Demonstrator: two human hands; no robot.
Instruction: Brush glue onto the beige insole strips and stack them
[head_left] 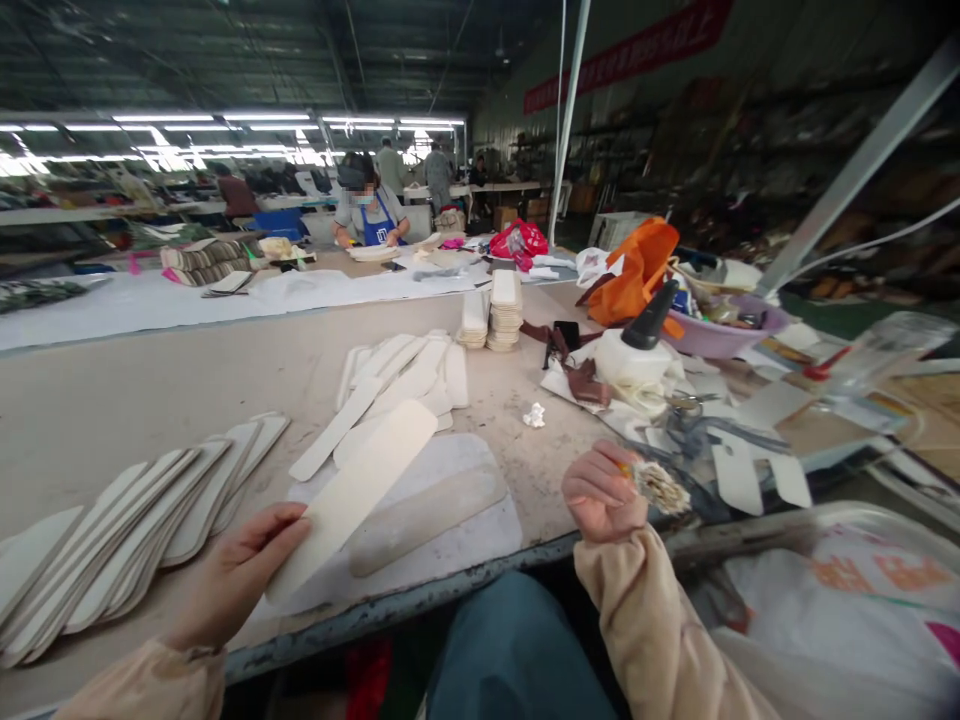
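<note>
My left hand (240,570) pinches the near end of a long cream insole piece (360,490), held slanting above a glue-smeared white pad (450,540) on the workbench. My right hand (600,492) is closed round the handle of a small glue brush (660,487), its clogged bristles pointing right, just off the table's near edge. A fanned row of similar insoles (127,540) lies to the left of my left hand. More loose insoles (397,385) are spread beyond the pad.
Two neat insole stacks (495,315), a white glue bottle with black nozzle (637,350), an orange bag (637,270), scissors (686,415) and a lilac basin (731,335) crowd the right. A person in a blue apron (371,210) works at the far end. My knee (510,650) is below the table edge.
</note>
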